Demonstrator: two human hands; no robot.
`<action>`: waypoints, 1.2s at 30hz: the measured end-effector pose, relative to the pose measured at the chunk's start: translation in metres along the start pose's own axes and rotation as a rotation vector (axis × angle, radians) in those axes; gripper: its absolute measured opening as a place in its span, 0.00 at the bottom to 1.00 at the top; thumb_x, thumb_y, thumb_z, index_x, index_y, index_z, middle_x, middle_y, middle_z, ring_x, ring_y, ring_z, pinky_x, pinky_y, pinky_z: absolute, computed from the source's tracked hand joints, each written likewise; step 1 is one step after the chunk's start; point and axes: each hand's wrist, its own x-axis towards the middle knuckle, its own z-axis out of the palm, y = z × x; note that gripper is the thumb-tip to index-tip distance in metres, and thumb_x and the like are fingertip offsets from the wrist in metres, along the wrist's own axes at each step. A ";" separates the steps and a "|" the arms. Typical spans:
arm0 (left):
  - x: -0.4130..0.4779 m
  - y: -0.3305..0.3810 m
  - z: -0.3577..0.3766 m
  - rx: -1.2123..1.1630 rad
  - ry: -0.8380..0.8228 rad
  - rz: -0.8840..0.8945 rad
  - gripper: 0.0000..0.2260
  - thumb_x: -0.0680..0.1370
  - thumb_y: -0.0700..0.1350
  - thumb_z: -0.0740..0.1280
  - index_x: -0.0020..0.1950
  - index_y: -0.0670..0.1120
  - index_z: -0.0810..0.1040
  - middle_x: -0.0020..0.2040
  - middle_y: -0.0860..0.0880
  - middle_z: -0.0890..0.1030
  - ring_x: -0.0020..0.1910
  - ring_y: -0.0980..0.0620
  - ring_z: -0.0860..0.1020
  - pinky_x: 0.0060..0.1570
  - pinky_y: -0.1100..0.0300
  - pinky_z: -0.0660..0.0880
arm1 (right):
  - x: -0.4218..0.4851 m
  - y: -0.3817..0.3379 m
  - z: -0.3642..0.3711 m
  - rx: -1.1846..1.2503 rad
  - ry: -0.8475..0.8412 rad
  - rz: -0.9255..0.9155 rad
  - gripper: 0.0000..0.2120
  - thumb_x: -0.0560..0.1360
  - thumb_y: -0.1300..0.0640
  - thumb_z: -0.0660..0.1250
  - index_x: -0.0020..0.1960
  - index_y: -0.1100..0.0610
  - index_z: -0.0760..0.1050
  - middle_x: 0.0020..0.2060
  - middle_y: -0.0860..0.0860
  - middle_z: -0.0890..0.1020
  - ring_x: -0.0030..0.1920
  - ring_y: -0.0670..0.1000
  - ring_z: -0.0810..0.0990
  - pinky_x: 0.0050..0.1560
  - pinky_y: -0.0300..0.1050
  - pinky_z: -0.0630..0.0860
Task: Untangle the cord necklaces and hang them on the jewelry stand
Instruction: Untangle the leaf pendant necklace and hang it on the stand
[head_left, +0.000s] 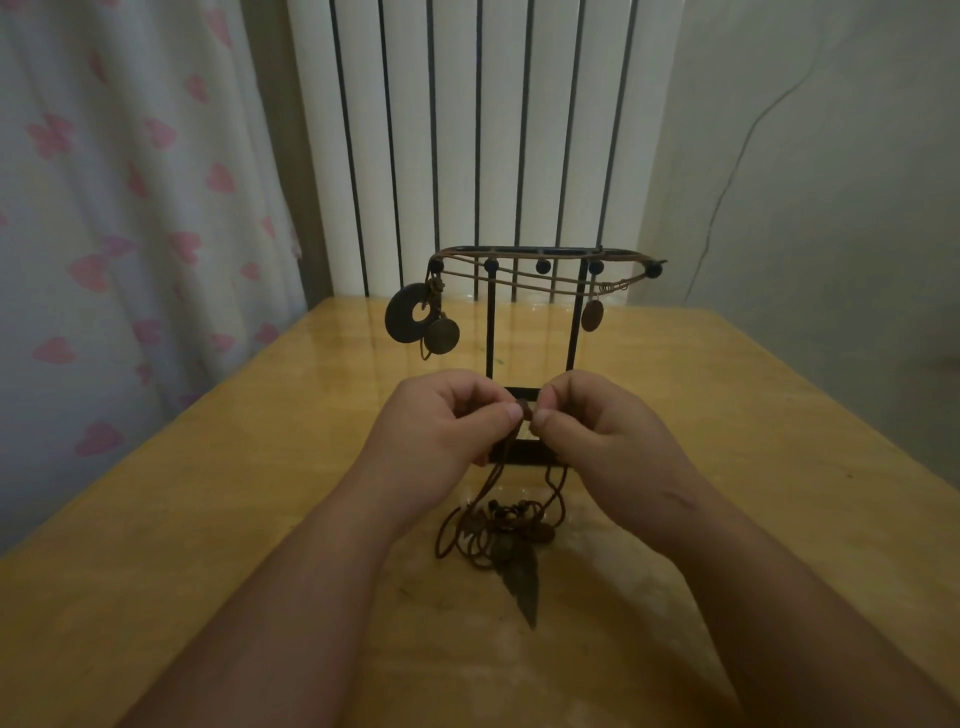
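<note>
The tangled cord necklaces (498, 530) lie on the table (208, 493), just in front of the jewelry stand (491, 332). Cords rise to the left hand (447, 421) and right hand (602, 421). Each hand pinches them at a small dark bead (524, 409). Hung cords with pendants (402, 314) span the stand's top bar.

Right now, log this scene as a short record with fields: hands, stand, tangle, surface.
left hand: pinches a small dark piece on a cord
right hand: pinches the same piece, opposite side
jewelry stand: upright behind the hands; ring pendant, round disc, oval pendant hang from it
tangle: cords and leaf pendant bunched on the table, cords rising to the hands
</note>
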 end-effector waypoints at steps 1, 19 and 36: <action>0.000 0.000 0.000 -0.034 0.007 -0.013 0.05 0.76 0.44 0.68 0.42 0.51 0.82 0.35 0.54 0.81 0.35 0.57 0.78 0.37 0.63 0.75 | 0.000 -0.001 0.000 0.020 0.005 0.003 0.01 0.76 0.55 0.66 0.46 0.52 0.76 0.38 0.50 0.79 0.36 0.48 0.76 0.39 0.42 0.78; -0.003 0.008 -0.003 -0.084 -0.100 0.051 0.07 0.76 0.41 0.67 0.40 0.50 0.80 0.33 0.55 0.79 0.35 0.58 0.76 0.38 0.65 0.74 | -0.004 -0.010 -0.003 0.076 0.037 -0.080 0.07 0.70 0.52 0.65 0.39 0.56 0.78 0.35 0.56 0.78 0.41 0.58 0.77 0.43 0.59 0.78; -0.005 0.017 -0.011 -0.100 -0.050 0.153 0.13 0.72 0.36 0.72 0.52 0.51 0.80 0.32 0.55 0.74 0.33 0.57 0.74 0.37 0.65 0.75 | -0.004 -0.021 -0.009 0.285 -0.036 -0.011 0.12 0.80 0.59 0.59 0.41 0.54 0.78 0.26 0.47 0.70 0.27 0.46 0.66 0.27 0.40 0.63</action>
